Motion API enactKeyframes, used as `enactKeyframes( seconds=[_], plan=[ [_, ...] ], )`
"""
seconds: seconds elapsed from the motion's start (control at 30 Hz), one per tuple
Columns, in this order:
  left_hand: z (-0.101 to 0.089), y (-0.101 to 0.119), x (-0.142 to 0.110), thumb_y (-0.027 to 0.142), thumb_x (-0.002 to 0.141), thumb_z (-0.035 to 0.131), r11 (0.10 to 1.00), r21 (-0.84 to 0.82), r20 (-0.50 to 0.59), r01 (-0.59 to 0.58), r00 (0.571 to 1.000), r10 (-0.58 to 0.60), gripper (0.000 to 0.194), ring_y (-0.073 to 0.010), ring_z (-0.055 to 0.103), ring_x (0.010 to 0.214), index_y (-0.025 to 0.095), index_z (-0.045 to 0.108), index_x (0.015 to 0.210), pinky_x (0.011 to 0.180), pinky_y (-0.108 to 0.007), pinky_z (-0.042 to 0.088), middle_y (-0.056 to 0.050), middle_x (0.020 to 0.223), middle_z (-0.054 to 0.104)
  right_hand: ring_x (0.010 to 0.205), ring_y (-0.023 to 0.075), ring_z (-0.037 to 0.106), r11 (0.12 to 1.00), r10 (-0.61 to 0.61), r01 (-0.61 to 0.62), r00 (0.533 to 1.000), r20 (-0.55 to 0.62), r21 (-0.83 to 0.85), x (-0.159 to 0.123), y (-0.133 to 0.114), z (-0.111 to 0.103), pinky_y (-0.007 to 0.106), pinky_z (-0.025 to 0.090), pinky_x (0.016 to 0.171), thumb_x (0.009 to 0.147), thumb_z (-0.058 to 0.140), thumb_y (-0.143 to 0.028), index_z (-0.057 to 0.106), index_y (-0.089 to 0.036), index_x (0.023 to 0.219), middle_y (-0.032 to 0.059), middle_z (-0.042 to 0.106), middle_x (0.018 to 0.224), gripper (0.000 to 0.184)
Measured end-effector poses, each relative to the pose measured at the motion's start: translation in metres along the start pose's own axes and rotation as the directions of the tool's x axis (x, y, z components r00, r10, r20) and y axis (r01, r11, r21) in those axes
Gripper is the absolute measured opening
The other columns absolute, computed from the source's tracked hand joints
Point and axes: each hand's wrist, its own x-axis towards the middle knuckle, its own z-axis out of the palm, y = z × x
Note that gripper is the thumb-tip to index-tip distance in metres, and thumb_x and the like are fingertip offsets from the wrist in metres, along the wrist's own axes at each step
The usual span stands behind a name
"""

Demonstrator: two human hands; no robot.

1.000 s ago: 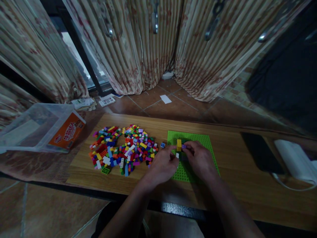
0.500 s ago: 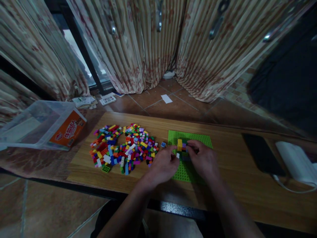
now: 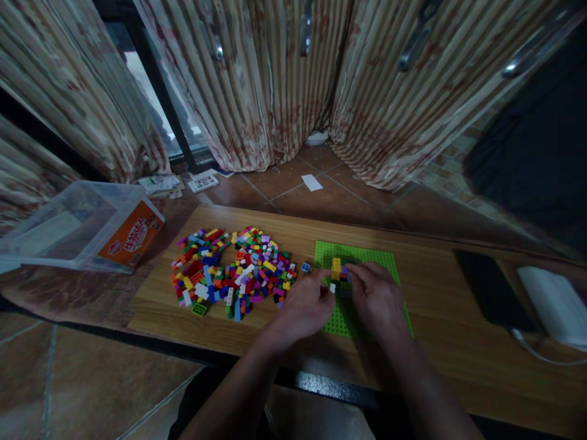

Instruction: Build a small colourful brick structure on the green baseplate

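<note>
Head view: two bare hands work over a green plate (image 3: 367, 252) on a wooden table (image 3: 435, 318).
Left hand (image 3: 308, 305): fingers mostly curled, index finger reaching toward the yellow brick (image 3: 336, 269); a white brick (image 3: 332, 288) shows at its fingers, though I cannot tell whether it is gripped.
Right hand (image 3: 376, 293): fingers bent and nearly together, tips at the purple brick (image 3: 344, 269); pinching or only pressing, I cannot tell.
Bricks on plate: yellow and purple stand side by side, between the hands; darker ones below them are partly hidden.
Blue brick (image 3: 305, 267): alone on the wood, just left of the plate.
Pile (image 3: 270, 267): loose mixed-colour bricks, left of the left hand.
Bin (image 3: 121, 201): clear, orange-labelled, at far left.
Phone (image 3: 493, 290): black, right of the plate, beside a white box (image 3: 550, 305).
</note>
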Motion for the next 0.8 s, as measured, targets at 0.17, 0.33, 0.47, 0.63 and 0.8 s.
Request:
enactKeyframes(
  seconds=[0.17,0.33,0.47,0.63,0.8],
  plan=[
    [0.000,-0.001,0.000,0.019,0.083,0.048,1.000,0.009,-0.005,-0.002,1.000,0.002,0.047,-0.0220,0.067,0.080,0.013,0.059,0.128,0.071,-0.032,0.051,-0.009,0.092,0.073,0.097,0.0282,0.054,0.977,-0.061,0.067,0.998,0.032,-0.202,-0.012,-0.003,0.000,0.044,0.048,0.086,0.093,0.036,-0.017,0.069,-0.018,0.117,0.0129,0.066,0.103,0.041],
    [0.001,-0.001,0.000,0.020,0.084,0.048,1.000,-0.007,-0.004,-0.013,1.000,0.013,0.046,-0.0218,0.067,0.079,0.014,0.059,0.128,0.071,-0.032,0.052,-0.008,0.090,0.073,0.104,0.0315,0.053,0.939,-0.090,0.108,0.994,0.069,-0.325,-0.019,-0.011,0.000,0.046,0.047,0.089,0.087,0.036,-0.007,0.064,-0.016,0.125,0.0162,0.063,0.112,0.047],
    [0.000,0.000,-0.001,0.020,0.084,0.049,1.000,-0.007,-0.025,-0.011,1.000,0.011,0.045,-0.0215,0.067,0.082,0.015,0.060,0.127,0.076,-0.033,0.052,-0.008,0.093,0.073,0.105,0.0320,0.053,0.923,-0.088,0.107,0.994,0.067,-0.370,-0.021,-0.016,0.001,0.046,0.048,0.087,0.085,0.037,-0.005,0.063,-0.018,0.127,0.0161,0.063,0.113,0.050],
    [-0.001,0.000,-0.001,0.021,0.084,0.051,1.000,-0.025,-0.050,-0.005,0.999,0.003,0.043,-0.0211,0.067,0.081,0.016,0.062,0.125,0.078,-0.033,0.052,-0.008,0.092,0.072,0.105,0.0319,0.054,0.928,-0.087,0.102,0.995,0.058,-0.357,-0.023,-0.015,0.004,0.045,0.048,0.085,0.086,0.037,-0.005,0.062,-0.020,0.128,0.0148,0.064,0.108,0.051],
    [0.000,-0.001,0.001,0.022,0.085,0.052,0.998,-0.062,-0.086,-0.016,0.996,0.011,0.042,-0.0201,0.067,0.080,0.017,0.064,0.124,0.077,-0.031,0.052,-0.006,0.090,0.072,0.101,0.0307,0.054,0.938,-0.067,0.082,0.996,0.056,-0.336,-0.023,-0.013,0.006,0.044,0.047,0.082,0.083,0.036,-0.002,0.063,-0.018,0.126,0.0144,0.064,0.106,0.053]
  ],
)
